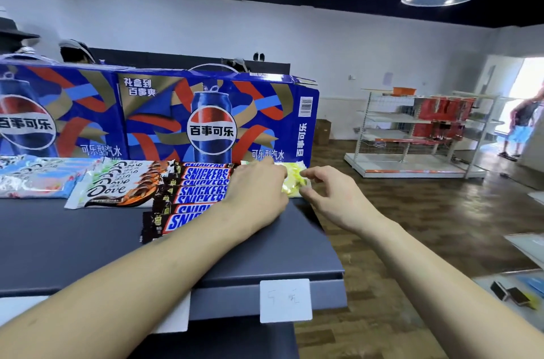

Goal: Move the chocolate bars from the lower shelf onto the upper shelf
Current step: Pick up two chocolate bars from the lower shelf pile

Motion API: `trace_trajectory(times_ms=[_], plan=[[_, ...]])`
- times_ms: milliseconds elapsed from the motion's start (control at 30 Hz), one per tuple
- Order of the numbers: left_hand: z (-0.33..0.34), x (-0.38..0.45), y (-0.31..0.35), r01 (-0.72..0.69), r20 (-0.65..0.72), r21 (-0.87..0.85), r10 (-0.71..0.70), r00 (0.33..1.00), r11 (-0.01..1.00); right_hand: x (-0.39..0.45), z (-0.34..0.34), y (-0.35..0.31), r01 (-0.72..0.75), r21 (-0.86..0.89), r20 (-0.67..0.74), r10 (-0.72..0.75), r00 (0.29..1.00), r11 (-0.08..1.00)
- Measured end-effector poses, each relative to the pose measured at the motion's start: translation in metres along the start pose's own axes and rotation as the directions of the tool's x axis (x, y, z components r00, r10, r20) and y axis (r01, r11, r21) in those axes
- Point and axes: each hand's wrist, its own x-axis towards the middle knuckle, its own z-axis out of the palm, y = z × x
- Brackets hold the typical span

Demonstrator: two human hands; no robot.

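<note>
On the dark upper shelf lie several Snickers bars in a row, several Dove bars to their left, and pale blue wrapped bars at far left. A yellow-green wrapped pack sits at the shelf's right end. My left hand lies over the right ends of the Snickers bars, its fingers on the yellow-green pack. My right hand pinches that pack's right edge with thumb and fingers. The lower shelf is hidden below.
Two large blue Pepsi cartons stand along the back of the shelf. A white price tag hangs on the shelf's front edge. A white rack with red goods stands at the right, and a person by the doorway.
</note>
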Motion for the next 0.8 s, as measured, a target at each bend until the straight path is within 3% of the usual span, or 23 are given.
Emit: trace_trajectory(times_ms=[333, 533, 633, 800], plan=[[-0.014, -0.061, -0.040, -0.020, 0.008, 0.075, 0.020, 1.000, 0.997, -0.039, 0.010, -0.060, 0.031, -0.169, 0.089, -0.016, 0.996, 0.985], [-0.034, -0.133, -0.069, 0.118, -0.040, 0.135, -0.114, 0.993, 0.984, -0.094, 0.005, -0.103, -0.019, -0.286, 0.107, 0.052, 0.993, 0.958], [-0.046, -0.180, -0.075, 0.222, -0.040, 0.141, -0.218, 0.975, 0.965, -0.129, 0.007, -0.131, 0.007, -0.273, 0.111, 0.024, 0.994, 0.962], [-0.059, -0.265, -0.084, 0.278, 0.059, 0.139, -0.288, 0.956, 0.950, -0.192, 0.027, -0.178, 0.072, -0.144, 0.169, -0.047, 0.984, 0.987]])
